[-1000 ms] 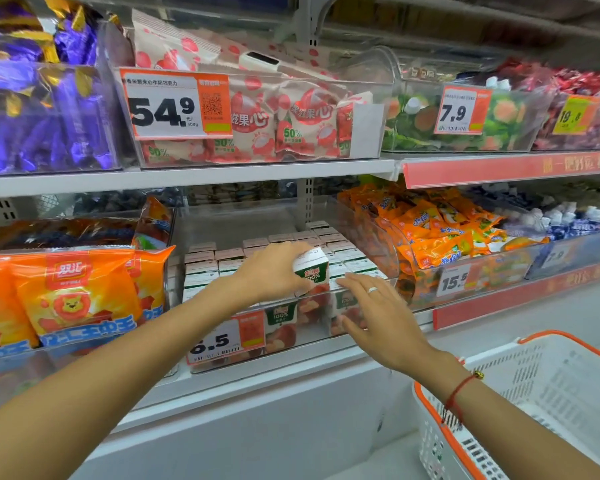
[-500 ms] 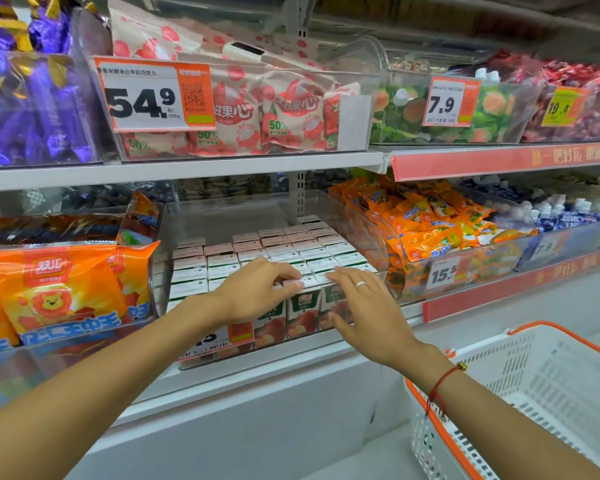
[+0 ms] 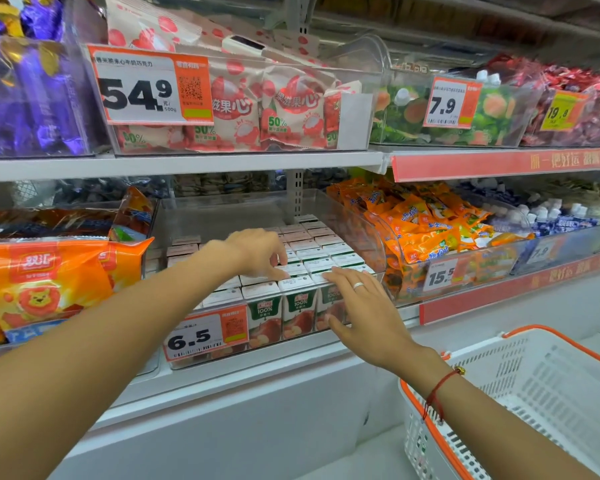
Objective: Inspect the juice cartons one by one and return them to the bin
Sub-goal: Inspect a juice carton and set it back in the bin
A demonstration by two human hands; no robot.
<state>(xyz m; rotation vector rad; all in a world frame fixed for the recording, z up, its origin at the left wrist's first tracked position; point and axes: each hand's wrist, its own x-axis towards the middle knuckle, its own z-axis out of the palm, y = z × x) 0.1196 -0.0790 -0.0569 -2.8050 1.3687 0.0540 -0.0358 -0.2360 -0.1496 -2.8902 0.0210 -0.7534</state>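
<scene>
At the lower right of the frame a white basket (image 3: 548, 393) with an orange rim sits nearest the camera, below the shelf edge. Just above it a forearm with a red string bracelet (image 3: 442, 393) reaches up toward the centre. The right hand (image 3: 368, 313) lies flat with straight, slightly spread fingers: its fingertips rest on the tops of the front juice cartons (image 3: 297, 304), its thumb hangs down in front of the clear front wall of the bin (image 3: 208, 362), and it grips nothing. A ring (image 3: 358, 285) shows on one finger.

The other forearm comes in from the lower left. The left hand (image 3: 257, 252) is just beyond the right one, palm down over the cartons, its fingers bent downward with the tips touching the carton tops; whether it pinches one cannot be told, and no carton is lifted.

The cartons stand upright in tight rows inside the bin at the middle of the frame, white tops up, the front ones showing green labels and apples. An orange price tag (image 3: 207, 336) reading 6.5 hangs on the bin's front.

To the left are orange snack bags (image 3: 45, 285); to the right, a bin of orange packets (image 3: 426, 230). On the upper shelf, a bin of red-and-white pouches (image 3: 284, 112) carries a 54.9 tag (image 3: 146, 90).
</scene>
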